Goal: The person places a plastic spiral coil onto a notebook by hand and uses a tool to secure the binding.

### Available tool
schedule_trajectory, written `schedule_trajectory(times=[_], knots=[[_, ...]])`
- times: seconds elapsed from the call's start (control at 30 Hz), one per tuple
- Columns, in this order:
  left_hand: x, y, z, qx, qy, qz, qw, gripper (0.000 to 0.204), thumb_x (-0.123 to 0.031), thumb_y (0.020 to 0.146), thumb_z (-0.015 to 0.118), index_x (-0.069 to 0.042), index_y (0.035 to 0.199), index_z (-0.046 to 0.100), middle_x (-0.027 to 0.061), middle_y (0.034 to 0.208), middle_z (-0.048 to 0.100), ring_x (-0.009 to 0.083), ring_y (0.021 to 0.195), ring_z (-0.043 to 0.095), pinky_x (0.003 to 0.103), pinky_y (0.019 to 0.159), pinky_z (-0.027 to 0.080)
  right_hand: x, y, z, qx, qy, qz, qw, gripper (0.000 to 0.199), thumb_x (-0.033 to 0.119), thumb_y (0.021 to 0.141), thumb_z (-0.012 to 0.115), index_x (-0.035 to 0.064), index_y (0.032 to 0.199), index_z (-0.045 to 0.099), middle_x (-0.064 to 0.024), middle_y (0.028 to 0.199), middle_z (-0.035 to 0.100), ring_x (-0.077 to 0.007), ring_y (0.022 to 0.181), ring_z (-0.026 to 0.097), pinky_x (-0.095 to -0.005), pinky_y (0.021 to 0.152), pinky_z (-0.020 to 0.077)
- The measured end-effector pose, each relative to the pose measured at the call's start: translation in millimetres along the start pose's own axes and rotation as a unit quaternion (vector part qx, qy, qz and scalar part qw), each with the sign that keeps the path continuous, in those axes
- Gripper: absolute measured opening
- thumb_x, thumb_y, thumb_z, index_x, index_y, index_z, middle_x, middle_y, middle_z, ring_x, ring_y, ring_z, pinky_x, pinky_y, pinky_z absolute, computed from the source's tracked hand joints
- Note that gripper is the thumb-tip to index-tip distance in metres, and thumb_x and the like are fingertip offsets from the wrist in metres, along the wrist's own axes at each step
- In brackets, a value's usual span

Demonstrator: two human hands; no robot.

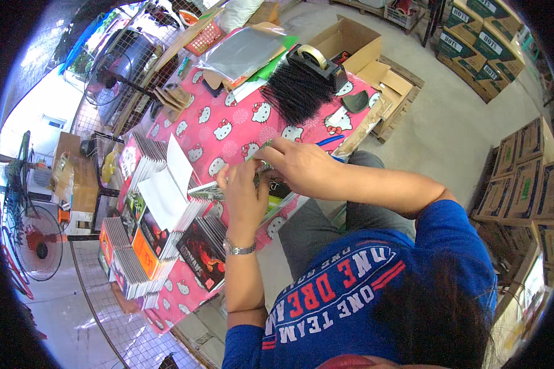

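both hands on a thin booklet near the tabletop's front edge | left hand grips underneath, right hand pinches top | looks light, floppy, slick; hold by edges | book stacks left of it

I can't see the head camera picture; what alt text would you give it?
Seen from above, a person in a blue printed shirt holds a thin booklet between the left hand and right hand over a table with a pink cartoon-cat cloth. Stacks of booklets lie to the left, with a bundle of black strips and a tape dispenser beyond and cardboard boxes on the right.
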State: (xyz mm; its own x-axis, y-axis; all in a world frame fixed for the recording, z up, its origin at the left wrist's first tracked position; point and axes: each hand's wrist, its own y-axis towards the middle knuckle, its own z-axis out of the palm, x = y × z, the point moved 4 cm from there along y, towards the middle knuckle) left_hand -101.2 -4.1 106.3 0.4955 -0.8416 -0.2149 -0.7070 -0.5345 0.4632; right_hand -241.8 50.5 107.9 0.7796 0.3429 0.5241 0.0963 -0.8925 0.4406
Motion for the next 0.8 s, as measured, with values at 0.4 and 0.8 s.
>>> schedule_trajectory(times=[0.4,0.8], knots=[[16,-11,-9,0.077,0.069,-0.089,0.991,0.021,-0.010,0.082,0.063,-0.018,0.101,0.062,0.0026,0.123,0.056,0.0313,0.134,0.034,0.068,0.106,0.008,-266,-65,7,-0.099,-0.406,0.310,0.854,0.036,0.034,0.083,0.062,0.0036,0.103,0.065,-0.0222,0.095,0.065,-0.0344,0.097,0.063,-0.0488,0.089,0.0486],[9,-17,-6,0.018,-0.104,-0.061,0.993,0.030,-0.020,0.069,0.078,-0.007,0.091,0.061,0.0076,0.097,0.055,0.0303,0.104,0.046,0.047,0.096,0.032,-60,29,19,0.432,0.301,-0.029,0.850,0.052,0.034,0.083,0.065,-0.0045,0.117,0.060,-0.0101,0.110,0.064,-0.0172,0.098,0.059,-0.0320,0.091,0.0445]])
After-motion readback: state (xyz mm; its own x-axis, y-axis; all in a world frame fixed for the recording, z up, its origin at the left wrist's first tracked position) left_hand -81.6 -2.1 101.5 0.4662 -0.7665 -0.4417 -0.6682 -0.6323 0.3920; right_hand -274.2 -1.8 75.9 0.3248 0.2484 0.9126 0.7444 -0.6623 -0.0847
